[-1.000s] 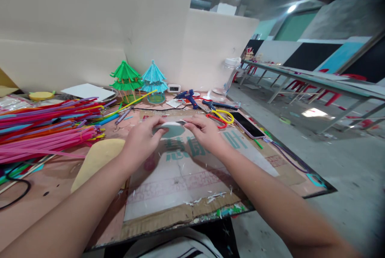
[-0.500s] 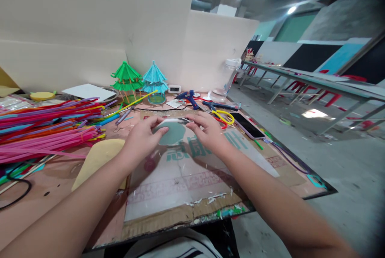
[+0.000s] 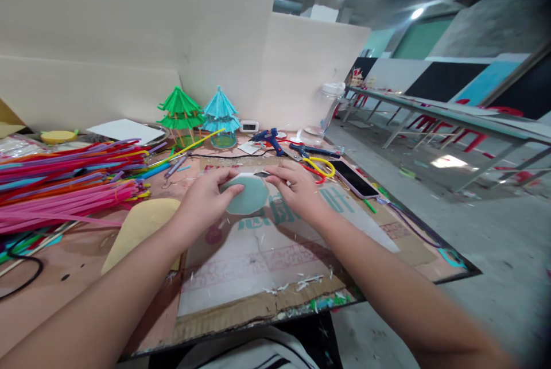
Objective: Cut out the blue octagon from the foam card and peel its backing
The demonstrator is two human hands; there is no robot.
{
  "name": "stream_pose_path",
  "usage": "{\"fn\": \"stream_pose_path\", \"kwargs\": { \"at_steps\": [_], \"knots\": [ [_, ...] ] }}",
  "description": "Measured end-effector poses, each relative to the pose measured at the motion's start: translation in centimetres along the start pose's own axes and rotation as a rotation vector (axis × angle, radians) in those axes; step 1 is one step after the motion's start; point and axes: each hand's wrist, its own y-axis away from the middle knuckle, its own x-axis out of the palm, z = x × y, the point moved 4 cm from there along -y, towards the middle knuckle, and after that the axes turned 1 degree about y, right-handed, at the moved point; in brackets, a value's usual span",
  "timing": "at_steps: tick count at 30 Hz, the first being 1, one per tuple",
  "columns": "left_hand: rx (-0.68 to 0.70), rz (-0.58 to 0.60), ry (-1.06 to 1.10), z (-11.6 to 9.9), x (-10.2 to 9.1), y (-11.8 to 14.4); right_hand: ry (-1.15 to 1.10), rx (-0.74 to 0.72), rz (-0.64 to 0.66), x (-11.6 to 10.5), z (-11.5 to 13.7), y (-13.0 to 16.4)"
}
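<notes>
Between my two hands is a flat, pale green, roughly octagonal piece with a white far edge, tilted up above the work surface. My left hand is closed on its left side, thumb on the near face and fingers behind. On the far right rim, my right hand pinches with thumb and forefinger. A small dark spot shows by those fingertips; what it is I cannot make out. Under both hands lies a translucent sheet over printed cardboard.
Bundled pipe cleaners and a tan card piece lie left. Behind stand a green pipe-cleaner pavilion and a blue one. A glue gun, yellow-handled scissors, a phone and a clear jar are right.
The pale green piece has tipped so that more of its near face shows, and its lower edge sits a little lower. Both hands keep nearly the same place.
</notes>
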Motion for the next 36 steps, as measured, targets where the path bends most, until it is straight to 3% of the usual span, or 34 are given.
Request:
{"fn": "stream_pose_path", "kwargs": {
  "at_steps": [7,17,30,36],
  "knots": [
    [-0.042,-0.025,-0.074,0.6,-0.4,-0.1,-0.037,0.081,0.017,0.1,-0.4,0.0],
    [0.034,-0.005,-0.152,0.0,0.2,0.3,0.037,-0.010,0.035,0.7,0.5,0.1],
    [0.003,-0.023,-0.157,0.3,-0.1,0.1,-0.068,0.109,-0.034,1.1,-0.4,0.3],
    [0.016,-0.050,-0.209,0.3,-0.2,0.2,-0.016,0.071,-0.008,0.8,-0.1,0.2]
  ]
}}
